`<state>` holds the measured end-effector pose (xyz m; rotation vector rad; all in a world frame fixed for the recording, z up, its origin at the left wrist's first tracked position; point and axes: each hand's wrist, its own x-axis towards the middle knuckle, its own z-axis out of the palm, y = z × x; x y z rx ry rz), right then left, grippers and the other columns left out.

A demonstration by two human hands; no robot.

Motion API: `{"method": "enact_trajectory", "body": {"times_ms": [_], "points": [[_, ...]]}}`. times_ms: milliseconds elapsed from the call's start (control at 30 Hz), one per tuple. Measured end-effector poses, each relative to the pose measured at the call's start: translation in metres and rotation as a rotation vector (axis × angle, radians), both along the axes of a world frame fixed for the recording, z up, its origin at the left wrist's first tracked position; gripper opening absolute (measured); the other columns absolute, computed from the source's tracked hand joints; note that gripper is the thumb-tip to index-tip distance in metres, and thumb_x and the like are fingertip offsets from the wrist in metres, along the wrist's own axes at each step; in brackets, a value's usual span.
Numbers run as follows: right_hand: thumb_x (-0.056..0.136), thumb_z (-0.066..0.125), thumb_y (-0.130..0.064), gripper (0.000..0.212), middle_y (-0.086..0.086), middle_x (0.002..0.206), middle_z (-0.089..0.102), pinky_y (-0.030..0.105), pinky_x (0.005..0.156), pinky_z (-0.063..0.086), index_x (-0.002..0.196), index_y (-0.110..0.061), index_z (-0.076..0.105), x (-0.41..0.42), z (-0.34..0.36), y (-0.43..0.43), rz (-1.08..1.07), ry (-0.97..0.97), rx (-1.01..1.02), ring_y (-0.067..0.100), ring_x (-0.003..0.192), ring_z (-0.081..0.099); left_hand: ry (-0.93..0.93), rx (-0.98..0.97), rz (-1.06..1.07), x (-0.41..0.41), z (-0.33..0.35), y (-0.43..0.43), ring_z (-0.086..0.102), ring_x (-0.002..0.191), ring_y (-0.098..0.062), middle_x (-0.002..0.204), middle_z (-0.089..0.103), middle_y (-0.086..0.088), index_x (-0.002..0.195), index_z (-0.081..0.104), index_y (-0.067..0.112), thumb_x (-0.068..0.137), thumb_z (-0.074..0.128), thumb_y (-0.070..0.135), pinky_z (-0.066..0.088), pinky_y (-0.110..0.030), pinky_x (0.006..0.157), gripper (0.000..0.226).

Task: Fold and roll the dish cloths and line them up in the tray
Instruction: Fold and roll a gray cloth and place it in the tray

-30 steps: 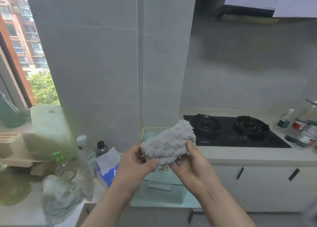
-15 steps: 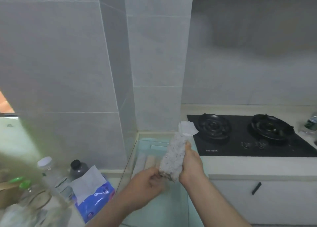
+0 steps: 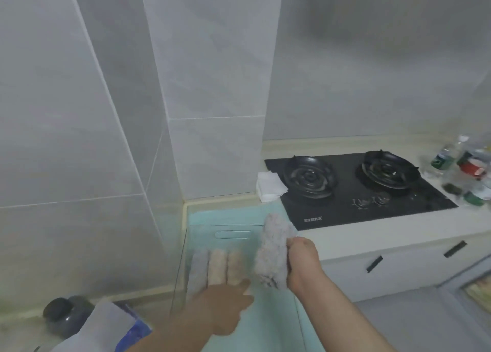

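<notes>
Dish cloth, grey and rolled, hangs nearly upright over the right half of the tray, gripped by the right hand with its fingers curled round one side. Three rolled cloths lie side by side against the tray's left wall. The left hand stretches a straight forefinger to the near end of the rightmost one; its other fingers are too blurred to tell. The held roll's ragged lower end could uncurl on landing, or come down askew across that finger and knock the row crooked.
</notes>
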<state>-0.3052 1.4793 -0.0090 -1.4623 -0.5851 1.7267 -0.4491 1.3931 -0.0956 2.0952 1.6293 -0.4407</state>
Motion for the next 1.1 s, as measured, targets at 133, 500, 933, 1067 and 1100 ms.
{"method": "enact_trajectory", "body": {"times_ms": [133, 500, 933, 1067, 1100], "points": [[0.085, 0.03, 0.001, 0.029, 0.002, 0.067, 0.045, 0.018, 0.04, 0.027, 0.079, -0.022, 0.047, -0.025, -0.033, -0.001, 0.116, -0.385, 0.119, 0.017, 0.052, 0.038, 0.131, -0.092, -0.099, -0.008, -0.005, 0.007, 0.036, 0.132, -0.036, 0.151, 0.03, -0.011, 0.139, 0.038, 0.022, 0.095, 0.042, 0.035, 0.037, -0.045, 0.101, 0.046], [0.081, 0.032, 0.009, 0.032, 0.0, 0.075, 0.044, 0.027, 0.058, 0.031, 0.071, -0.018, 0.045, -0.062, -0.137, 0.004, 0.146, -0.54, 0.025, 0.015, 0.068, 0.037, 0.091, -0.086, -0.035, -0.029, -0.008, -0.006, 0.022, 0.138, -0.031, 0.161, 0.001, 0.001, 0.146, 0.029, 0.025, 0.094, 0.044, 0.029, 0.025, -0.043, 0.108, 0.055], [0.095, 0.035, -0.015, 0.032, 0.012, 0.111, 0.061, 0.029, 0.082, 0.043, 0.094, -0.014, 0.067, -0.073, -0.139, 0.0, 0.636, -1.178, 0.33, 0.03, 0.101, 0.057, 0.135, -0.116, -0.03, -0.032, -0.017, -0.008, 0.022, 0.136, -0.033, 0.16, -0.012, 0.001, 0.149, 0.01, 0.038, 0.091, 0.046, 0.018, 0.029, -0.05, 0.104, 0.071], [0.101, 0.024, -0.03, 0.05, 0.019, 0.117, 0.063, 0.033, 0.087, 0.043, 0.113, 0.0, 0.062, -0.073, -0.129, 0.002, 0.558, -0.86, 0.155, 0.031, 0.106, 0.059, 0.12, -0.111, -0.021, -0.029, -0.015, -0.005, 0.026, 0.133, -0.033, 0.16, -0.013, 0.005, 0.148, 0.005, 0.042, 0.092, 0.046, 0.02, 0.033, -0.05, 0.102, 0.073], [0.1, 0.026, -0.033, 0.048, 0.017, 0.115, 0.063, 0.032, 0.083, 0.044, 0.112, -0.002, 0.061, -0.071, -0.128, 0.002, 0.505, -0.74, 0.116, 0.028, 0.101, 0.059, 0.12, -0.11, -0.019, -0.029, -0.015, -0.005, 0.026, 0.134, -0.033, 0.16, -0.013, 0.005, 0.148, 0.006, 0.042, 0.091, 0.046, 0.019, 0.033, -0.05, 0.102, 0.073]]}}
